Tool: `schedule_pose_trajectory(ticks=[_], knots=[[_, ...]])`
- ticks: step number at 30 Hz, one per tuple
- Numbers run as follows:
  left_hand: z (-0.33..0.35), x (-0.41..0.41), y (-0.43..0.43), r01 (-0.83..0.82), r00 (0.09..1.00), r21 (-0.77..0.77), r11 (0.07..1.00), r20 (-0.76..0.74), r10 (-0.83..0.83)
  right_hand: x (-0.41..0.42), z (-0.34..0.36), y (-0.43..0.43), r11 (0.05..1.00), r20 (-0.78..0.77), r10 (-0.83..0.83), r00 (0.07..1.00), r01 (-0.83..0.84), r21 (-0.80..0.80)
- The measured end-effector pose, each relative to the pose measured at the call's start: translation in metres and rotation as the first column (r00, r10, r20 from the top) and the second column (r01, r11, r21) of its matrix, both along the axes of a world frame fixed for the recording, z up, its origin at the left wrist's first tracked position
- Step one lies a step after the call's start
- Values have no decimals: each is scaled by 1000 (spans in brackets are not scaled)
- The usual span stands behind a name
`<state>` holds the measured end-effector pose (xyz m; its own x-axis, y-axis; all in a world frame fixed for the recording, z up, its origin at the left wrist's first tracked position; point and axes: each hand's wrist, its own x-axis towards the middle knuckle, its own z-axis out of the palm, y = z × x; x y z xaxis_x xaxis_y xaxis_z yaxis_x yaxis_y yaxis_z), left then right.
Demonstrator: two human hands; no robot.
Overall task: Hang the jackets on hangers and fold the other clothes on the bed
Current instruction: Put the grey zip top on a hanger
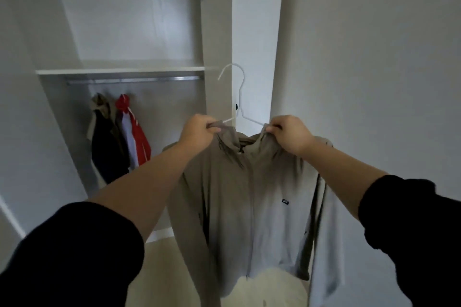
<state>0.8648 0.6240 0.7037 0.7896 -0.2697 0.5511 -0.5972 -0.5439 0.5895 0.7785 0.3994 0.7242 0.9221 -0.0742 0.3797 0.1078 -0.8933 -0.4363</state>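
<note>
The taupe zip jacket (249,194) hangs in mid-air in front of the open wardrobe, held up at chest height between both arms. Its long axis runs straight down: collar at the top, hem loose near the pale floor (162,269). The zip front and a small dark chest logo face the person.

The white wire hanger (240,92) sits inside the collar. Its neck rises upright and the hook curls over to the left, toward the wardrobe rail (134,79).

The left hand (197,132) has its fingers curled tight, pinching the collar's left edge just where the hanger arm enters the cloth. The right hand (290,133) pinches the collar's right edge the same way — both hands closed on fabric.

The rail runs level just under the shelf (119,71). Two garments hang at its left part: an olive-and-dark jacket (107,147) and, touching it, a red-and-white jacket (136,137). To their right the rail is bare as far as the wardrobe's side panel (217,32) — the hook stands just right of that panel's edge, near rail height. A plain wall (374,57) lies to the right.
</note>
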Motion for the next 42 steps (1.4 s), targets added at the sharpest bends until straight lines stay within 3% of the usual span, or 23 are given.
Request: schedule_pose_trajectory(ticks=[2, 6, 13, 21, 24, 29, 35, 42], knots=[[1, 21, 34, -45, 999, -22, 999, 25, 46, 30, 2, 26, 1000, -34, 22, 999, -23, -10], [-11, 63, 99, -112, 993, 15, 994, 26, 112, 88, -6, 74, 991, -254, -3, 967, -30, -127], [-27, 131, 187, -113, 991, 78, 991, -61, 118, 172, -19, 153, 993, -185, -11, 983, -10, -116], [-65, 225, 204, -229, 972, 45, 972, -40, 231, 274, -35, 170, 983, -530, 91, 843, -161, -88], [-77, 278, 204, -231, 965, 113, 966, -97, 242, 323, -46, 171, 989, -487, 104, 867, -144, -45], [-87, 361, 181, -141, 944, 213, 967, -265, 196, 397, -51, 166, 986, -501, 14, 866, -96, -138], [-100, 432, 147, -93, 896, 101, 991, -426, 128, 470, -63, 162, 983, -540, -48, 841, -56, -174], [-136, 527, 196, -94, 784, 35, 995, -614, 96, 542, -59, 179, 987, -499, -106, 860, 29, -159]])
